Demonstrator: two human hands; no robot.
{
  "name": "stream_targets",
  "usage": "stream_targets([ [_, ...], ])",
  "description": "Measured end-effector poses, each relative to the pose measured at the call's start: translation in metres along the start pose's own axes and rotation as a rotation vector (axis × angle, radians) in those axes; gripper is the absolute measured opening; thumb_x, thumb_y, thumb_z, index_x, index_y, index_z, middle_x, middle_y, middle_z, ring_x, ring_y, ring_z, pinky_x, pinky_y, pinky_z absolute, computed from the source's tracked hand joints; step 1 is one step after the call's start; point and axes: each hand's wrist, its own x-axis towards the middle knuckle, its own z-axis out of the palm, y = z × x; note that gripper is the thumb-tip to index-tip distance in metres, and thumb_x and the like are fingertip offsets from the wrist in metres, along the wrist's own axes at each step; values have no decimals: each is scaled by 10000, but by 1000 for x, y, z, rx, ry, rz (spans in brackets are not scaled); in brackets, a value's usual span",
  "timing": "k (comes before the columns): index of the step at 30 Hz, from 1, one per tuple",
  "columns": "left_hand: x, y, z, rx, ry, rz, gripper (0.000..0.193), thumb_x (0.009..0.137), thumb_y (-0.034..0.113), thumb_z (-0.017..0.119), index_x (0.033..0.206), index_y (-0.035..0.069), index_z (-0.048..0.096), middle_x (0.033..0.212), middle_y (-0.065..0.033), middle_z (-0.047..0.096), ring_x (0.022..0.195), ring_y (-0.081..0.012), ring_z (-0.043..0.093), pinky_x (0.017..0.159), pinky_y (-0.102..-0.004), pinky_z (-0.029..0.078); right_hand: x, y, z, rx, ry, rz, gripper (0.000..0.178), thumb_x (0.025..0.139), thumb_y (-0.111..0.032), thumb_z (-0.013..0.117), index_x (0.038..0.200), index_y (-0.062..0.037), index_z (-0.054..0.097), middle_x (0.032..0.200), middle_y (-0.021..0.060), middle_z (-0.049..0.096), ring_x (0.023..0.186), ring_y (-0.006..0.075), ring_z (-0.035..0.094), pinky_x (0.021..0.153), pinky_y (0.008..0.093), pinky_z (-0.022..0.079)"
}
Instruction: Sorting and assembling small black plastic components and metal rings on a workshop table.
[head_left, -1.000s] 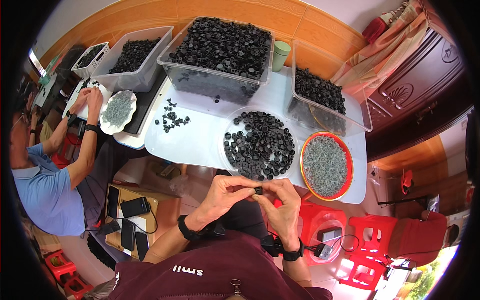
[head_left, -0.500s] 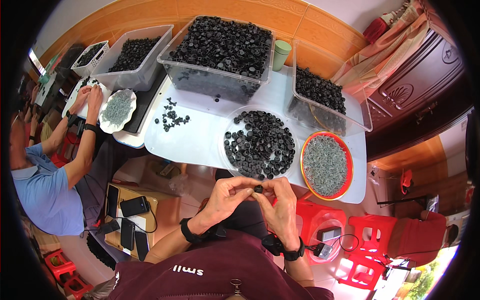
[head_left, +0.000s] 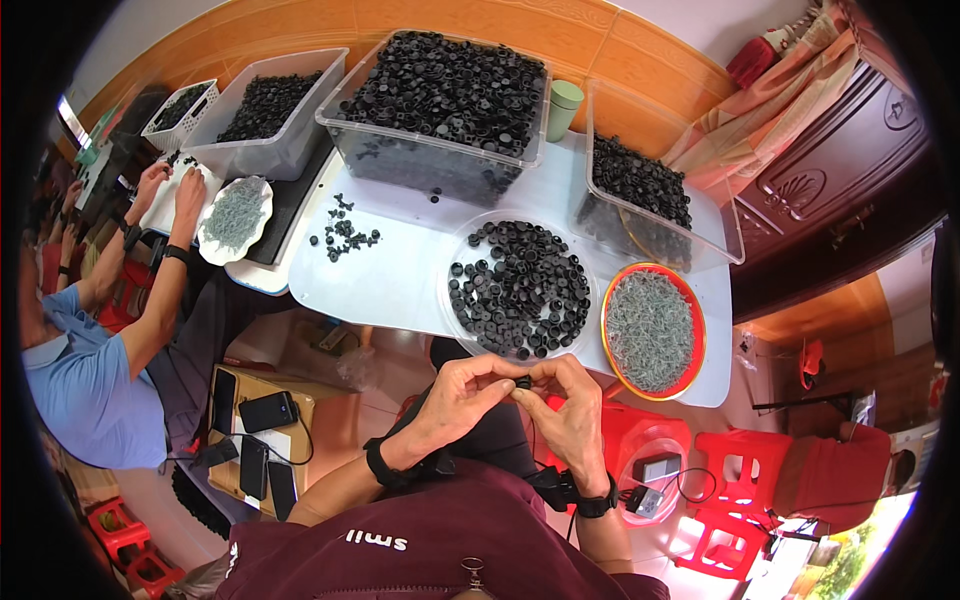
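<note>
Between the fingertips of both my hands is a small round black plastic cap [head_left: 522,382], held just off the table's front edge. My left hand [head_left: 458,398] pinches it from the left and my right hand [head_left: 563,405] from the right. Just beyond my fingers lies a clear round tray [head_left: 452,312] with many loose black caps [head_left: 520,285]. To its right a red bowl with a yellow rim [head_left: 701,343] is full of small grey metal screws [head_left: 650,330]. Fingers cover part of the piece I hold.
Large clear bins [head_left: 430,165] of black parts line the table's back, with a green canister [head_left: 563,110] between two of them. Several black pieces [head_left: 345,235] lie loose at left. A co-worker [head_left: 95,370] sits left by a white plate of screws [head_left: 235,220]. Red stools [head_left: 740,470] stand right.
The black cap has turned a little between my fingers, and my right hand has shifted slightly right. The co-worker's hands have moved apart.
</note>
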Motion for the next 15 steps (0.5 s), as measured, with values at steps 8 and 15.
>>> stream_targets([
  [8, -1, 0, 4, 58, 45, 5, 176, 887, 1, 485, 1006, -63, 598, 925, -96, 639, 836, -104, 601, 764, -236, 502, -1, 9, 5, 137, 2, 59, 169, 685, 3, 712, 806, 18, 594, 733, 74, 559, 616, 133, 549, 546, 250, 455],
  [15, 4, -1, 7, 107, 67, 23, 172, 896, 4, 470, 1001, -67, 586, 942, -108, 622, 852, -141, 611, 761, -264, 532, -1, 16, 8, 120, 63, 90, 167, 688, -6, 718, 801, 17, 598, 732, 70, 555, 622, 124, 543, 546, 241, 448],
])
